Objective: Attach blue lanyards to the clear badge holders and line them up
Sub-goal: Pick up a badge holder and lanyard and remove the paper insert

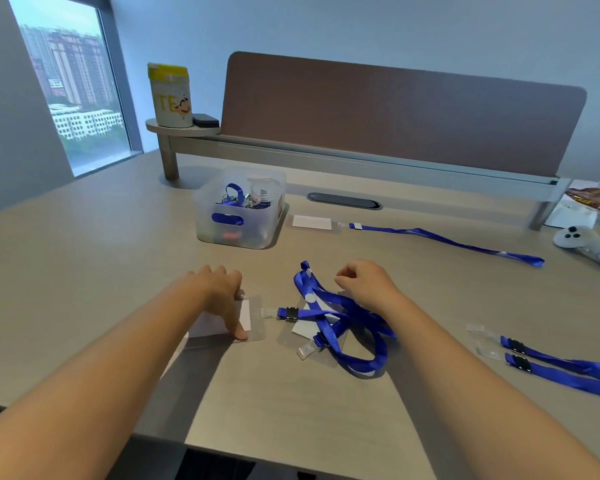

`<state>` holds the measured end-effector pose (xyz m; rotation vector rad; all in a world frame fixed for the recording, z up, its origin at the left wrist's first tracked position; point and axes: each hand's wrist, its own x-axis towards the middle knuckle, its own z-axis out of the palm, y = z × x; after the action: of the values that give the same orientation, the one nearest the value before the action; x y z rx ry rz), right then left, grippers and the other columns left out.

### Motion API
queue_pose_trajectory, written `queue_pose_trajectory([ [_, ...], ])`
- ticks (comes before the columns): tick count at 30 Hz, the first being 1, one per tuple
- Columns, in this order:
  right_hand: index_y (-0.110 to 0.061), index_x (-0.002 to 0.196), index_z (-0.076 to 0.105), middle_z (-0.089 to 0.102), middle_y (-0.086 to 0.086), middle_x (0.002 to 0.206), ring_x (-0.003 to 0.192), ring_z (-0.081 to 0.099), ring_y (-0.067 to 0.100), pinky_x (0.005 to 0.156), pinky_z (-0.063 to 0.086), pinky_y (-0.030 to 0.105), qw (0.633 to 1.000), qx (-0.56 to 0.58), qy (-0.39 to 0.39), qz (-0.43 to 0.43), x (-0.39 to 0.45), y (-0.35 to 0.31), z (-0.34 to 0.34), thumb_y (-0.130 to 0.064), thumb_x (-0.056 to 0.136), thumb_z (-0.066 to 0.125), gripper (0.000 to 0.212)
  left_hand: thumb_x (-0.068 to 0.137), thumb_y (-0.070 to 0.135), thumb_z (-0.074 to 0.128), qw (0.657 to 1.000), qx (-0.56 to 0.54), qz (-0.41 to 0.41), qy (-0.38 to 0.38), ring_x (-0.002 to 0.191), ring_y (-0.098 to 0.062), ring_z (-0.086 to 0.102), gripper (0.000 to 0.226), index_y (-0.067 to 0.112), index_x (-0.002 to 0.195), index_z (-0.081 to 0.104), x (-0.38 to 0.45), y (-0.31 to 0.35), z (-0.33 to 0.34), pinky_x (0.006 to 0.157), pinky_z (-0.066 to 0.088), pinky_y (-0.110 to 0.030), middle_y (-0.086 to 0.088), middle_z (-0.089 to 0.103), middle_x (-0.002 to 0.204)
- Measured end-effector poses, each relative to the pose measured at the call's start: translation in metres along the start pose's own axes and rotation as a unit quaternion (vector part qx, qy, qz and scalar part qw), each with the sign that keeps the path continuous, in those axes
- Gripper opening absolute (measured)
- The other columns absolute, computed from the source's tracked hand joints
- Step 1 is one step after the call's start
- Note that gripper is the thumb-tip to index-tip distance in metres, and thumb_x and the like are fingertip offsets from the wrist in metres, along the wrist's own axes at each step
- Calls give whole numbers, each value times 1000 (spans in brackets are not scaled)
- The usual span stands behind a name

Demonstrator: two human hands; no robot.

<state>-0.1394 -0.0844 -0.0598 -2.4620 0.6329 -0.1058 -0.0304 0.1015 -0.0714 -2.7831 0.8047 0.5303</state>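
Note:
My left hand (222, 292) rests on a clear badge holder (253, 320) with a white card, thumb pressing its near edge. My right hand (368, 284) hovers with curled fingers over a tangled blue lanyard (340, 313), which lies across another clear badge holder (305, 332); whether it pinches the strap is unclear. A finished badge holder (310, 222) with its blue lanyard (447, 241) lies stretched out behind. Two more blue lanyards (565, 367) with clear tabs lie at the right.
A translucent bin (239, 209) with lanyards and clips stands behind my left hand. A yellow-lidded canister (170, 95) sits on a shelf by the brown desk divider (395, 112). A white controller (582, 242) and packets lie at the far right.

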Motion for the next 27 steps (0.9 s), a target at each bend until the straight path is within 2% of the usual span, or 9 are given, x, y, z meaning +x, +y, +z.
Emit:
queue_pose_trajectory([
  [3, -6, 120, 56, 60, 11, 125, 113, 56, 24, 95, 45, 32, 1000, -8, 0, -7, 1, -4, 2, -17, 94, 44, 31, 58, 53, 76, 999, -19, -29, -6, 123, -28, 37, 94, 12, 129, 30, -1, -2, 3, 106, 37, -40, -10, 40, 136],
  [5, -7, 122, 55, 59, 11, 126, 114, 55, 23, 95, 45, 31, 1000, -8, -3, -14, 1, -9, 3, -17, 94, 44, 32, 60, 42, 80, 996, -89, -28, 5, 116, -28, 45, 90, 10, 126, 29, -5, -2, 0, 100, 42, -40, -11, 44, 134],
  [8, -7, 126, 53, 57, 11, 130, 117, 54, 24, 97, 44, 32, 999, 3, -9, -45, -1, -19, 5, -18, 94, 45, 34, 70, 23, 76, 978, -194, 20, 70, 95, -21, 47, 65, 9, 120, 36, -11, -2, -8, 87, 46, -32, -12, 52, 124],
  [10, -8, 129, 51, 55, 10, 132, 119, 52, 23, 99, 42, 31, 997, 20, -34, -73, -4, -27, 8, -17, 93, 47, 37, 80, 14, 66, 963, -231, 62, 123, 89, -19, 47, 43, 9, 113, 41, -14, -1, -15, 81, 44, -27, -15, 56, 116],
  [13, -9, 132, 48, 54, 10, 134, 121, 52, 23, 102, 40, 31, 989, 33, -98, -102, -8, -39, 15, -14, 92, 48, 41, 88, 10, 54, 942, -260, 86, 194, 87, -20, 50, 23, 12, 107, 41, -18, 0, -22, 85, 45, -28, -11, 54, 100],
  [16, -5, 127, 53, 58, 14, 128, 115, 56, 25, 100, 44, 32, 988, 38, -113, -102, -10, -46, 19, -12, 91, 50, 37, 91, 10, 49, 931, -257, 82, 246, 96, -24, 51, 18, 17, 105, 40, -24, -2, -26, 90, 46, -31, -7, 52, 100],
  [18, -2, 119, 57, 63, 16, 114, 99, 59, 24, 91, 47, 33, 989, 42, -103, -94, -11, -47, 17, -11, 91, 50, 30, 91, 10, 48, 924, -266, 74, 265, 100, -27, 51, 18, 22, 100, 38, -28, -5, -25, 93, 46, -34, -8, 53, 105],
  [21, 3, 110, 60, 60, 12, 91, 67, 52, 12, 65, 45, 22, 986, 109, -88, -87, -14, -50, 11, -7, 91, 49, 24, 90, 12, 50, 905, -317, 58, 277, 100, -25, 52, 18, 17, 105, 43, -33, -6, -26, 100, 44, -42, -11, 57, 111],
  [27, 6, 108, 62, 57, -2, 68, 54, 42, 3, 43, 36, 7, 967, 233, -57, -90, -18, -66, 4, -3, 91, 47, 24, 83, 17, 62, 839, -356, 67, 406, 108, -25, 55, 32, 6, 113, 55, -44, 8, -27, 92, 45, -33, -13, 59, 121],
])
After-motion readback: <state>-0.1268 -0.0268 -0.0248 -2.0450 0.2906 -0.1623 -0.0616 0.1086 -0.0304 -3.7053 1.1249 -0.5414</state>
